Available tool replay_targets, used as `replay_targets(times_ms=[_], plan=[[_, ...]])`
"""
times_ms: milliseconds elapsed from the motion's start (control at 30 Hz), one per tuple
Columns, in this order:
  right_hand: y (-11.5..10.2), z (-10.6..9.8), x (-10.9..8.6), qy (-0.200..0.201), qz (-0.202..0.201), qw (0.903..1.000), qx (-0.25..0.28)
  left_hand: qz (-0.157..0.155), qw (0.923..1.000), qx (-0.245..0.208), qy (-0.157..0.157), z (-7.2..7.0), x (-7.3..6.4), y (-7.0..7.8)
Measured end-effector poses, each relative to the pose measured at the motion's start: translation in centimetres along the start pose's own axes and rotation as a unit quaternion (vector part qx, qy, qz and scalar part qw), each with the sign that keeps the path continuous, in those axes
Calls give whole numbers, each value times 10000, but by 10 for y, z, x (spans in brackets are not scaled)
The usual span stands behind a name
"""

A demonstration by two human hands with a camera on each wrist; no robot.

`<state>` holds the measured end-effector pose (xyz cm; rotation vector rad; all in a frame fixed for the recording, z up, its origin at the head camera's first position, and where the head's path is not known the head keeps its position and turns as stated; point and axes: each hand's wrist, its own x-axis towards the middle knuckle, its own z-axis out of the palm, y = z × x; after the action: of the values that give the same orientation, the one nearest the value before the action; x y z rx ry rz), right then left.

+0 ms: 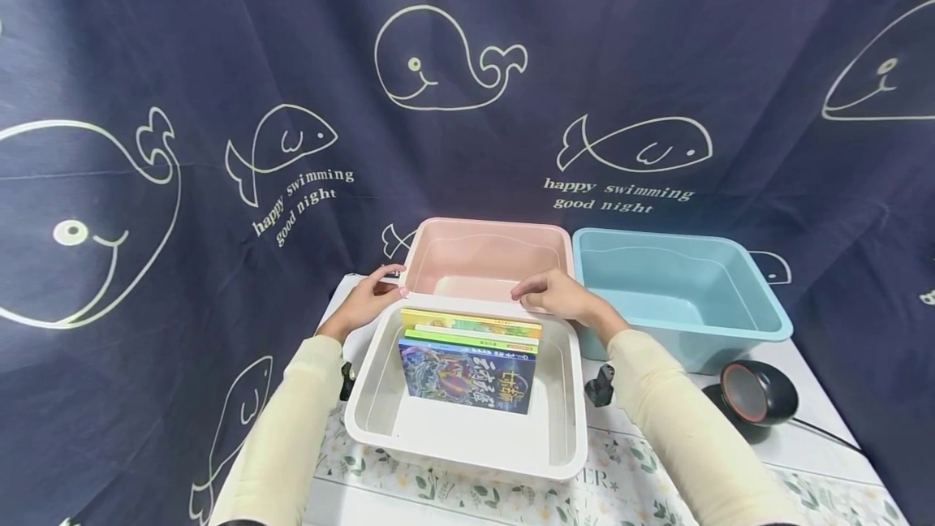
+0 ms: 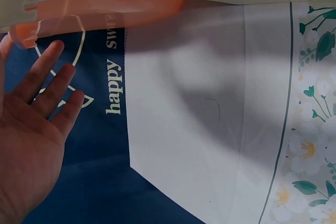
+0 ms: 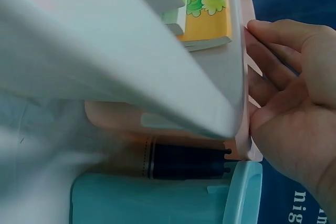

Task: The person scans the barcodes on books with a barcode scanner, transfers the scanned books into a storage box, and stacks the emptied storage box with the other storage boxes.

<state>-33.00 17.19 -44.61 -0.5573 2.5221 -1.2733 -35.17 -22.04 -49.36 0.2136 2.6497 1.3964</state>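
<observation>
A white plastic bin (image 1: 467,441) sits in front of me, with several thin books (image 1: 467,372) standing on edge in it; the front one has a blue illustrated cover. Directly behind is a pink bin (image 1: 485,248). My left hand (image 1: 365,304) is at the pink bin's front left corner, and its extended fingers show in the left wrist view beside the bin's rim. Over the back right rim of the white bin, my right hand (image 1: 558,296) reaches across the pink bin's near side. In the right wrist view its loosely bent fingertips meet the pink rim.
A teal bin (image 1: 675,311) stands right of the pink one. Near the right table edge are a black cup-shaped object (image 1: 760,392) with a cable and a dark round piece beneath it. A navy curtain (image 1: 467,161) with whale drawings hangs close behind the bins.
</observation>
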Motion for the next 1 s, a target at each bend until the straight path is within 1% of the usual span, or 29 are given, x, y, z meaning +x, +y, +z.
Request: replay_targets(times_ms=[167,333,467,600,700,800,900,1000], plan=[[1,-7,-3,-25,116,9999,59,6,10000,-3,-26,-1,1,2],[-4,-18,-11,62,91,9997,218,-17,10000,-35,-39,0,0,1],[-13,-26,-22,107,-108,9990,428,-26,10000,-32,3,0,-1,1],[-21,-30,-38,-47,-369,9979,537,-5,10000,-15,-14,0,-2,2],[-27,-27,-52,-225,-527,9969,543,7,10000,-3,-47,0,-2,3],[-30,-20,-64,-372,-641,9963,435,18,10000,-15,-57,0,-3,3],[-28,-9,-73,-523,-766,9949,387,29,10000,-7,-45,0,-3,3],[-22,3,-80,-699,-853,9925,535,8,10000,-12,-18,1,-3,3]])
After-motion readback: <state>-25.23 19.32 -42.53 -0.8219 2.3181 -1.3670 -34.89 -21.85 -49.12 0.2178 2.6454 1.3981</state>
